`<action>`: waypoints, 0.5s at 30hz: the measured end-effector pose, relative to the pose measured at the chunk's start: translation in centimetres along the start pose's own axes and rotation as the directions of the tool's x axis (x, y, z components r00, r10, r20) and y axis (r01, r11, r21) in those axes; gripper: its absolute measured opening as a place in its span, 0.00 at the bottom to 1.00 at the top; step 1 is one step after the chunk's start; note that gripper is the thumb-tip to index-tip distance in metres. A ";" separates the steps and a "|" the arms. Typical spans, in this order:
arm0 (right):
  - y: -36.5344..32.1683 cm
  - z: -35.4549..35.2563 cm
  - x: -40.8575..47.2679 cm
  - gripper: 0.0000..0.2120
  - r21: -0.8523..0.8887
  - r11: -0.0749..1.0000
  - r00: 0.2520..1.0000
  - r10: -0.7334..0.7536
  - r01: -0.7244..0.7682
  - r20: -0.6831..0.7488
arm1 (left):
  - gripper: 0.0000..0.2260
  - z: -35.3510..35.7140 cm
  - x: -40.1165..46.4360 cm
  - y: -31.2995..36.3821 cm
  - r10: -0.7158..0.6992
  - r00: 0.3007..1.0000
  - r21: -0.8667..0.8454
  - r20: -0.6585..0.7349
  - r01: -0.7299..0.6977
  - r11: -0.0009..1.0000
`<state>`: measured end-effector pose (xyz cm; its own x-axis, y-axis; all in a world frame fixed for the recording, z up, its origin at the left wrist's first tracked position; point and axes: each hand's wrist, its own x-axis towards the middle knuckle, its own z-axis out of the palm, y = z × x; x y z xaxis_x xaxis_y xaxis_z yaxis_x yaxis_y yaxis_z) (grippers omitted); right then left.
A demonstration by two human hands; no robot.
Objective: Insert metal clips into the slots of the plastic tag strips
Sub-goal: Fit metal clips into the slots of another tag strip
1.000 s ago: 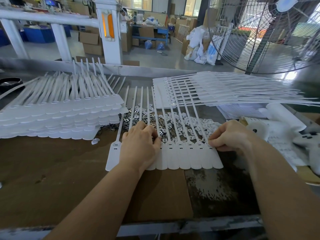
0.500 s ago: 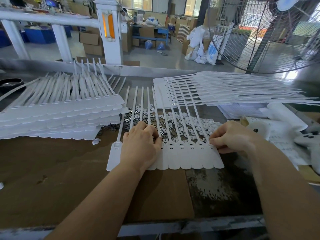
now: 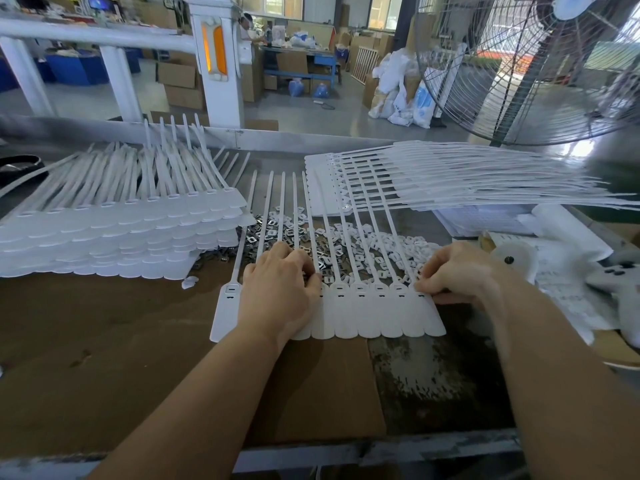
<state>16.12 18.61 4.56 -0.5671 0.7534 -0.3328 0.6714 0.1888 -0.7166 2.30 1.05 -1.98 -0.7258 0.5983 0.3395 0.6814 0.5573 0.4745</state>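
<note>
A strip of joined white tags (image 3: 349, 317) is lying flat on the bench (image 3: 104, 358), its thin tails running away over a loose pile of metal clips (image 3: 301, 237). The left hand (image 3: 280, 292) is resting on the strip with fingers curled at the slots; whether its grip is holding a clip cannot be told. The right hand (image 3: 457, 271) is pinching the strip's right end. The step looks like seating clips slot by slot; the next move probably calls for picking a fresh clip. No writing is readable.
</note>
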 end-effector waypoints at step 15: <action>-0.7 3.5 -1.1 0.08 -0.303 0.887 0.834 -0.441 0.349 -0.331 | 0.03 -1.4 0.5 0.3 -0.139 0.990 -0.331 0.037 0.143 0.933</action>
<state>14.63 15.45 3.29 -0.6110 0.7539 0.2415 0.5422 0.6209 -0.5662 2.02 0.68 -0.59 -0.8093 0.5362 0.2399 0.5003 0.4152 0.7598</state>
